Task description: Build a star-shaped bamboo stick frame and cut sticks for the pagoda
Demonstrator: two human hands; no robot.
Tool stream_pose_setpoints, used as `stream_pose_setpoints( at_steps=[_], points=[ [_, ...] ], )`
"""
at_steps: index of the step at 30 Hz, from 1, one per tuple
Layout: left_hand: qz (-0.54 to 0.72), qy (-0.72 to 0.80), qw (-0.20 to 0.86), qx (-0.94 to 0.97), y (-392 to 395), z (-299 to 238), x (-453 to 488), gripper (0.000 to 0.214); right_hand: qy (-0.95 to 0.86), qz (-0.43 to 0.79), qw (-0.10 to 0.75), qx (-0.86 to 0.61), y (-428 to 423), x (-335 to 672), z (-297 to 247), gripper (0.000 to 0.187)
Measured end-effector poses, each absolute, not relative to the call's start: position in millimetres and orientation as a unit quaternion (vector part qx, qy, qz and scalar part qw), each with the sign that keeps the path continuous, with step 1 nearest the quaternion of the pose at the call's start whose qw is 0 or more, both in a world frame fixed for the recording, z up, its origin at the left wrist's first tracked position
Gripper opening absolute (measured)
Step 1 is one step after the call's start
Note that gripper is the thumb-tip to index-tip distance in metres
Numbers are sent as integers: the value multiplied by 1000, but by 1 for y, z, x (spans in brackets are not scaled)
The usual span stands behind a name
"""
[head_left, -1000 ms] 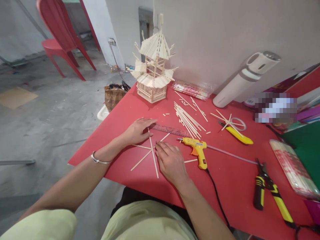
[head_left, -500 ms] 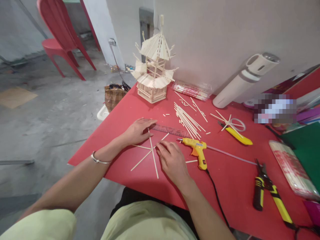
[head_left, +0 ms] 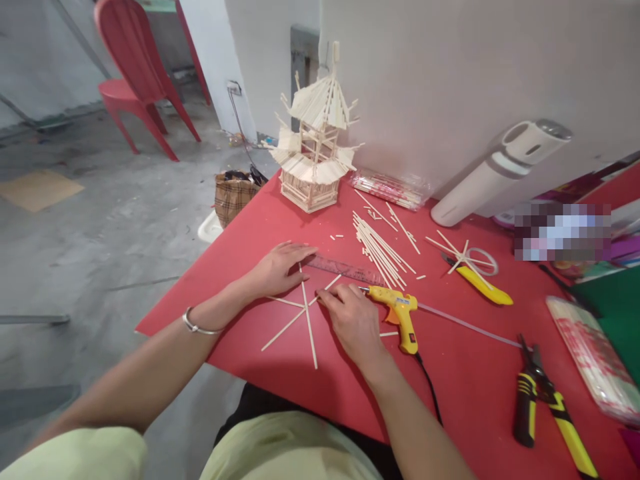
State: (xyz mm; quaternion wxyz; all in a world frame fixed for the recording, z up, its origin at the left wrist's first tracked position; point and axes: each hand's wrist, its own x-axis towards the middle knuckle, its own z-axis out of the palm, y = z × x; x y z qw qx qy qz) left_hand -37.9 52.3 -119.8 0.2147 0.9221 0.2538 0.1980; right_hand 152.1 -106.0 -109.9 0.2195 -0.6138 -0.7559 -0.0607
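Thin wooden sticks (head_left: pixel 285 329) cross in a star shape flat on the red table. Over the top end of one stick lies my left hand (head_left: pixel 280 270), fingers stretched out and thumb apart, beside the left end of a clear ruler (head_left: pixel 345 269). My right hand (head_left: pixel 353 323) has its fingers bent together at the star's upper-right stick (head_left: pixel 334 281), pinching it near the crossing; the fingertips partly hide that stretch. Just right of this hand rests a yellow glue gun (head_left: pixel 397 310), its nozzle behind my knuckles. Another stick (head_left: pixel 389 334) shows below the gun.
A stick-built pagoda model (head_left: pixel 316 157) stands at the back, beside a packet of sticks (head_left: pixel 390 190). Loose sticks (head_left: pixel 380 250) lie beyond the gun. Rightward are a white flask (head_left: pixel 493 177), a yellow cutter (head_left: pixel 483 285) under joined sticks, black-yellow pliers (head_left: pixel 537 387) and another stick packet (head_left: pixel 593 357).
The whole view has shifted slightly, so the table things appear a little lower and to the right. Both hands stay at the crossed sticks, with only slight movement of the right hand.
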Motion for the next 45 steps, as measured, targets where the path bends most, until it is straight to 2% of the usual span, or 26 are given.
stream_pose_setpoints(
  at_steps=[20,45],
  points=[
    [189,255,222,922,51,-116,-37,57,-756,-41,214,-617,-105,150,-114,28],
    [190,255,217,923,50,-115,-37,56,-750,-13,205,-629,-106,150,-113,24]
  ],
)
